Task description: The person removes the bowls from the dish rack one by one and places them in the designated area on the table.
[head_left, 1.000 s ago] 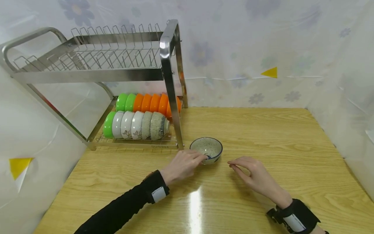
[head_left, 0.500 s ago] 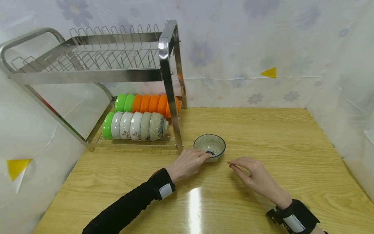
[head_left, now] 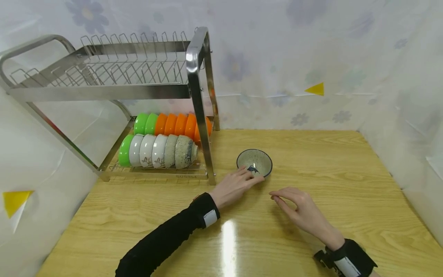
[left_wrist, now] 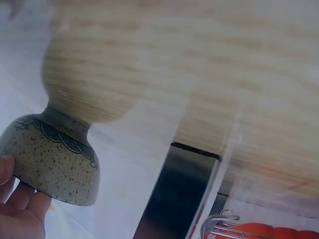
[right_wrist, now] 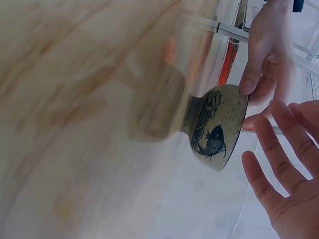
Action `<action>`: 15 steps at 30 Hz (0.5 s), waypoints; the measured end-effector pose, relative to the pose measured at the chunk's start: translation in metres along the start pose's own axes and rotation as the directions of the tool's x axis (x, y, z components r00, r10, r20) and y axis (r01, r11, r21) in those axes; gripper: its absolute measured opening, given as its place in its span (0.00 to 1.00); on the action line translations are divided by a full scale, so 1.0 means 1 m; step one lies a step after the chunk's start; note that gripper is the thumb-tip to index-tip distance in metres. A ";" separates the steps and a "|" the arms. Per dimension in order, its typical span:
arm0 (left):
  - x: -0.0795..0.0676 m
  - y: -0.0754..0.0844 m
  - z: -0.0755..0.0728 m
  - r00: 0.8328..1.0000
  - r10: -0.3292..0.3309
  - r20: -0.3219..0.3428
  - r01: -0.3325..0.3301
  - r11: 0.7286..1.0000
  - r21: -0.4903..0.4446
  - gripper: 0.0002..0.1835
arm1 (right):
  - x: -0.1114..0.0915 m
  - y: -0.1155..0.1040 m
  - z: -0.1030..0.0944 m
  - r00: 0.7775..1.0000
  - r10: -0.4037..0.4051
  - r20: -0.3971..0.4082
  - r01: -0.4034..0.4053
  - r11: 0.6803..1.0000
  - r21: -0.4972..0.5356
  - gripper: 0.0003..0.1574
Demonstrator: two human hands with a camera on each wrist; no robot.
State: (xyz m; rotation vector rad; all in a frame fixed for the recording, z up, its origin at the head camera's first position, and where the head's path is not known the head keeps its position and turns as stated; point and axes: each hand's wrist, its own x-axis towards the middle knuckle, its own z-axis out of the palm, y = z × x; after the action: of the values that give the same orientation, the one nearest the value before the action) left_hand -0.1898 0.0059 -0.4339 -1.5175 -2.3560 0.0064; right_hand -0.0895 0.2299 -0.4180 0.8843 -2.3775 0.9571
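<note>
Left hand [head_left: 237,185] and speckled bowl [head_left: 257,158] had shifted forward and rightward, thumb and fingers pinching its rim. Upright, the bowl stood ahead-left of the right hand [head_left: 302,211], whose loosely extended fingers were apart from it.

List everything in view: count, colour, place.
Blue-rimmed bowl: one, speckled grey, upright on the table
Dish rack: one, silver, left end of the table
Orange bowls: five visible, orange, lower tier, back row
Green bowls: three, green, lower tier, two back, one front
White bowls: three, whitish, lower tier, front row
Speckled bowls: two, grey, lower tier, front row
Table: one, wood-coloured, underneath
Yellow triangles: two, yellow, back and left walls
Wristbands: two, black, wrists
Left hand: one, at bowl's rim
Right hand: one, beside bowl, apart
</note>
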 end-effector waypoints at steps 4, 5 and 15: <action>0.011 -0.003 0.008 1.000 0.014 -0.018 -0.012 0.998 0.068 0.30 | -0.002 0.001 -0.001 1.000 0.019 0.002 -0.019 1.000 -0.001 0.17; 0.013 -0.004 0.010 1.000 0.011 -0.026 -0.009 0.997 0.076 0.30 | -0.002 0.002 -0.001 1.000 0.023 0.002 -0.023 1.000 -0.001 0.17; 0.028 -0.004 0.019 0.987 -0.103 -0.127 0.127 0.973 0.195 0.27 | -0.004 0.003 -0.004 1.000 0.030 -0.008 -0.030 0.999 0.015 0.19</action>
State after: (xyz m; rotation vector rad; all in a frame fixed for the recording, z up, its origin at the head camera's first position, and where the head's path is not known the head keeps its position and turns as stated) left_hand -0.2086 0.0320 -0.4434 -1.2506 -2.2704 0.1234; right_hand -0.0879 0.2357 -0.4191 0.8510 -2.3856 0.9896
